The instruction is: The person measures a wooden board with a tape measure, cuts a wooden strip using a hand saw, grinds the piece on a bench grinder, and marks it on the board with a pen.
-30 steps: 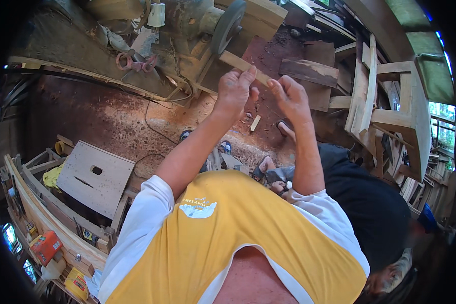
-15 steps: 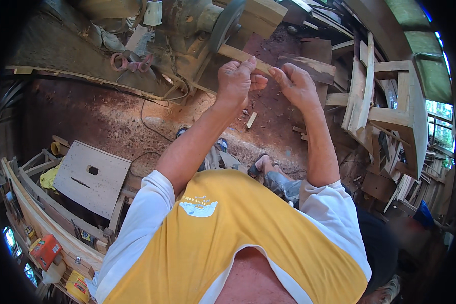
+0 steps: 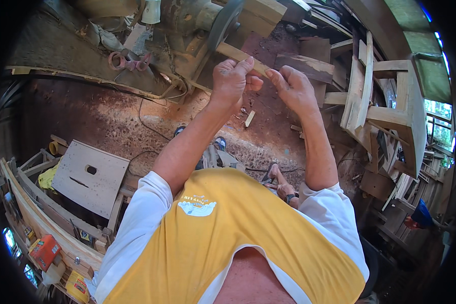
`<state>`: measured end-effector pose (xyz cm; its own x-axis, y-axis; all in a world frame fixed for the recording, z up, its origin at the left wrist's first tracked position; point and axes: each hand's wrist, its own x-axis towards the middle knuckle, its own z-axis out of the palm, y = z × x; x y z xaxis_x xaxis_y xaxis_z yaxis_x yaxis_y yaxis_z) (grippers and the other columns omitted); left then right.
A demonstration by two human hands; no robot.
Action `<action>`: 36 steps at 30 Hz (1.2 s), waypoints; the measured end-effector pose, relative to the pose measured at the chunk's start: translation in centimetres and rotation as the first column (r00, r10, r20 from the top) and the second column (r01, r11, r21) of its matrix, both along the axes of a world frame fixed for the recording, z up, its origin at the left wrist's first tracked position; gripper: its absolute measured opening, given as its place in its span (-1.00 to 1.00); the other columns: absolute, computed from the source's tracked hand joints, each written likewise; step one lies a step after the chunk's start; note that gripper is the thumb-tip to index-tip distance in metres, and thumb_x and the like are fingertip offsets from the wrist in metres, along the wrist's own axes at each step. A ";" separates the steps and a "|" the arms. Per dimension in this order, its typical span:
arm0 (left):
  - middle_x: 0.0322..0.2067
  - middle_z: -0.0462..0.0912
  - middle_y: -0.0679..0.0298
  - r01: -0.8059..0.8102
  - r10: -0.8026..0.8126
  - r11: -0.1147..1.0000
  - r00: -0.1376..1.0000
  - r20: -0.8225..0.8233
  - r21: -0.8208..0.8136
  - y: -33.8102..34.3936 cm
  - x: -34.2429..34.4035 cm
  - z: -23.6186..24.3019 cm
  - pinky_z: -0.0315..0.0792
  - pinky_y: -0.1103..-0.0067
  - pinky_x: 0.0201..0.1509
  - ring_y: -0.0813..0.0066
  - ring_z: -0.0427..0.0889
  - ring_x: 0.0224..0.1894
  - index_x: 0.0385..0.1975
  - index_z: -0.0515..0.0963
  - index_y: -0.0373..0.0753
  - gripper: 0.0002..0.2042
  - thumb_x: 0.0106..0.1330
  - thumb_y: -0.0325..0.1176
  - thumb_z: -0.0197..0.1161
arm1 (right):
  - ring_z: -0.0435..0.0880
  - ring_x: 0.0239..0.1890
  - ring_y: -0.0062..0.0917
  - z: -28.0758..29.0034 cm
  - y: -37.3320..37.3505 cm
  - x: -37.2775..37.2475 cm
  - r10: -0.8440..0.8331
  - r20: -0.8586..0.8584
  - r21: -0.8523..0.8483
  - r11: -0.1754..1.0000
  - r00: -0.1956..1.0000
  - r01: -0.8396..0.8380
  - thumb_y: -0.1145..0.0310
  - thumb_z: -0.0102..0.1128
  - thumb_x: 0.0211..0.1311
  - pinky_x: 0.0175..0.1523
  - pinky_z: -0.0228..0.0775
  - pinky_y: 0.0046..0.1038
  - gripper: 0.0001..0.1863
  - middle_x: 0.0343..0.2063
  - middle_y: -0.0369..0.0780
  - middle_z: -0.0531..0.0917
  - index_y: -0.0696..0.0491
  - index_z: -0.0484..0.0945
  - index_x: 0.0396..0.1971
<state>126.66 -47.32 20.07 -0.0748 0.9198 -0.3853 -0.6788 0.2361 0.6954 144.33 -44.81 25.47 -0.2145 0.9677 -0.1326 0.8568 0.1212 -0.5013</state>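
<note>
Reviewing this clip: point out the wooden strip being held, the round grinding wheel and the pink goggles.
Wooden strip [image 3: 231,52]: head view, on its bare stretch near the wheel.
Grinding wheel [image 3: 221,29]: head view, on its grey rim.
Pink goggles [image 3: 131,65]: head view, on the frame between the lenses.

Daylight, moderate and uneven. The strongest source is a bright opening onto green foliage [image 3: 437,124], far right of the bare right hand [image 3: 296,92], with highlights close to washed out. Lesser glare shows at a small bluish gap [image 3: 10,239], well below and left of the bare left hand [image 3: 230,81]. Both hands and the pale, flat wooden strip [image 3: 232,52] between them are adequately lit, outlines legible. The brown, dusty workbench surface [image 3: 61,54] left of the left hand is dim; below and right of the right hand, detail sinks into shadow. Fisheye distortion bows the long, pale wooden plank [image 3: 50,219] at lower left. Black vignetting encloses the view; detail softens toward the rim.
</note>
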 end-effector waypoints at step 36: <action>-0.45 0.72 0.19 -0.046 0.045 0.997 0.999 0.015 0.061 0.6 0.3 0.7 0.66 0.56 -0.46 0.52 0.72 -0.55 -0.26 0.59 -0.32 -0.84 0.51 -0.35 0.30 | 0.33 -0.49 -0.56 0.4 1.2 0.7 0.078 -0.076 0.026 0.997 0.994 -0.077 -0.14 0.23 0.50 -0.37 0.23 -0.33 -0.37 -0.62 -0.28 0.35 0.18 0.49 -0.52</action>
